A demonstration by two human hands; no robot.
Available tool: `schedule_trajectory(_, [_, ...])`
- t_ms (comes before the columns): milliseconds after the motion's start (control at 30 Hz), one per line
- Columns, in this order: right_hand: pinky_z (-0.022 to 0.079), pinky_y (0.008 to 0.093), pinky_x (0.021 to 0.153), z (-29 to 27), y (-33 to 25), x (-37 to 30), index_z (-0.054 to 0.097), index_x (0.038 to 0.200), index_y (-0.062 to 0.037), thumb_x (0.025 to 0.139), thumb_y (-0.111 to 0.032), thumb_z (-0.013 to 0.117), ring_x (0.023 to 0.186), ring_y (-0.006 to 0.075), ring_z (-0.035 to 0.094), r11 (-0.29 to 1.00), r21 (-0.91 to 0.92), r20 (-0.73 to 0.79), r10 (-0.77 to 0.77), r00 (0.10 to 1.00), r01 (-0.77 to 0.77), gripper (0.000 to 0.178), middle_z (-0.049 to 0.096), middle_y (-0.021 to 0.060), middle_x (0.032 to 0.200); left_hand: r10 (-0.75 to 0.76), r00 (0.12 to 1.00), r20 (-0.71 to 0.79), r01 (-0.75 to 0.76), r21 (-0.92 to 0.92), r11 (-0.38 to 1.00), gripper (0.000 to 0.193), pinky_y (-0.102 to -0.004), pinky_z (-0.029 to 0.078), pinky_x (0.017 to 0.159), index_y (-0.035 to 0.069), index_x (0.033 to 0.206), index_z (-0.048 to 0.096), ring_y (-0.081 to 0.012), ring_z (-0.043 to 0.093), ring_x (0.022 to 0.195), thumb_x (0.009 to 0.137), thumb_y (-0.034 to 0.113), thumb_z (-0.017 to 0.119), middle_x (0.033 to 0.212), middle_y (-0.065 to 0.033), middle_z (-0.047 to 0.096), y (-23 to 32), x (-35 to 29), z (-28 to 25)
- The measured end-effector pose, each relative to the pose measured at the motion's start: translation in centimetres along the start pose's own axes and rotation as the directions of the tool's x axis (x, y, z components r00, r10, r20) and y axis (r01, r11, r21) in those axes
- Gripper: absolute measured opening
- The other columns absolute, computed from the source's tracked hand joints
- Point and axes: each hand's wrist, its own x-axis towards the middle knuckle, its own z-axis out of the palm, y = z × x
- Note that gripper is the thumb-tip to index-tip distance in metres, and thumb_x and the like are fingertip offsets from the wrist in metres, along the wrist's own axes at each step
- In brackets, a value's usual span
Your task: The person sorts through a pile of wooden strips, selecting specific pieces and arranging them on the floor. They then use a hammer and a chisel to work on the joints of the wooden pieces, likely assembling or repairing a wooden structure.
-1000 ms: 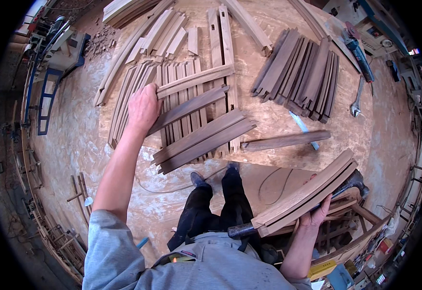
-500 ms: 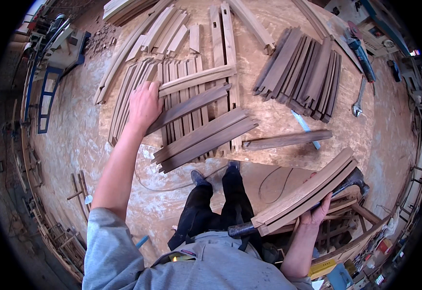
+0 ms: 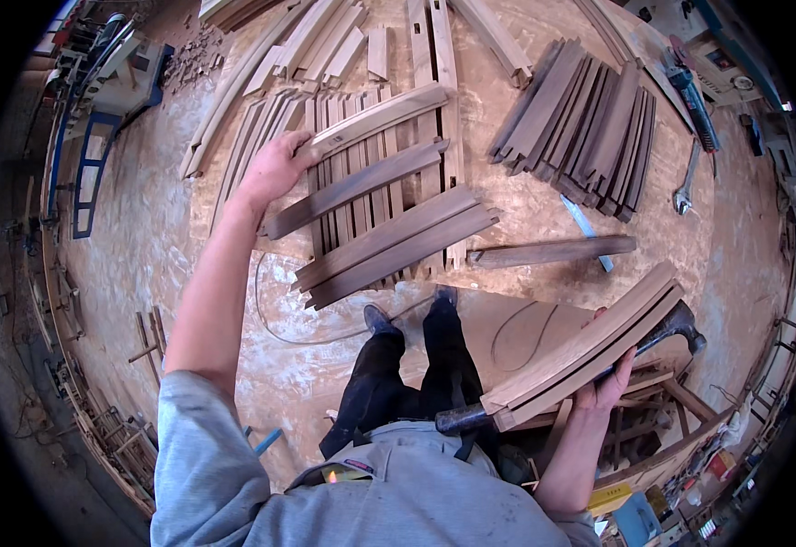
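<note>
Because our left hand (image 3: 279, 166) grips the pale strip (image 3: 380, 120) at twelve o'clock by one end, we should balance it; our right hand (image 3: 604, 390) clasps curved pieces (image 3: 576, 345) and, apparently, the hammer (image 3: 678, 323) at four.

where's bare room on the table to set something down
Brown wooden tabletop shows between the lower half of a pale slotted wooden rail and fanned dark-brown wooden slats, and below the silver-grey metal wrench. It's crowded beside the left hand, where three dark wooden slats cross a row of pale wooden strips.
</note>
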Motion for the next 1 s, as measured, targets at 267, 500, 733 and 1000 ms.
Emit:
schedule_trajectory(267, [0.04,0.0504,0.105,1.9,0.3,0.4,0.037,0.143,-0.0063,0.088,-0.04,0.063,0.122,0.0372,0.048,0.999,-0.021,-0.065,0.042,0.997,-0.043,0.07,0.044,0.0188,0.141,0.073,0.987,-0.143,-0.046,0.185,0.982,0.031,-0.0413,0.046,0.089,0.004,0.109,0.066,-0.0345,0.058,0.102,0.091,0.026,0.058,0.104,-0.0179,0.062,1.5,-0.3,-1.3])
schedule_trajectory(500, [0.043,0.0478,0.103,1.7,0.8,0.6,0.037,0.142,-0.0054,0.088,-0.041,0.062,0.119,0.0352,0.051,0.998,-0.055,-0.004,0.026,1.0,-0.026,0.069,0.047,0.0184,0.137,0.194,0.98,-0.053,-0.178,0.217,0.96,0.036,-0.0415,0.046,0.088,0.005,0.118,0.059,-0.0345,0.056,0.105,0.086,0.019,0.064,0.109,-0.0157,0.06,4.7,-7.1,1.5])
schedule_trajectory(733, [0.04,0.0494,0.106,1.2,1.1,0.7,0.036,0.143,-0.0057,0.091,-0.035,0.059,0.123,0.0368,0.049,0.997,0.02,0.131,0.073,0.989,-0.077,0.064,0.042,0.0218,0.141,-0.02,0.995,0.1,0.032,-0.118,0.993,0.038,-0.0373,0.045,0.092,0.003,0.123,0.058,-0.0296,0.059,0.106,0.09,0.022,0.06,0.107,-0.0172,0.063,3.1,-7.5,1.6])
schedule_trajectory(1000, [0.037,0.0493,0.109,1.0,1.6,-0.1,0.033,0.144,-0.0062,0.093,-0.037,0.056,0.126,0.0364,0.046,0.994,0.058,0.124,0.079,0.989,-0.087,0.064,0.042,0.0209,0.141,-0.286,0.832,0.474,0.531,-0.536,0.656,0.027,-0.0263,0.048,0.063,0.002,0.103,0.061,-0.011,0.059,0.065,0.098,0.025,0.048,0.08,-0.0051,0.062,3.8,-7.9,1.0])
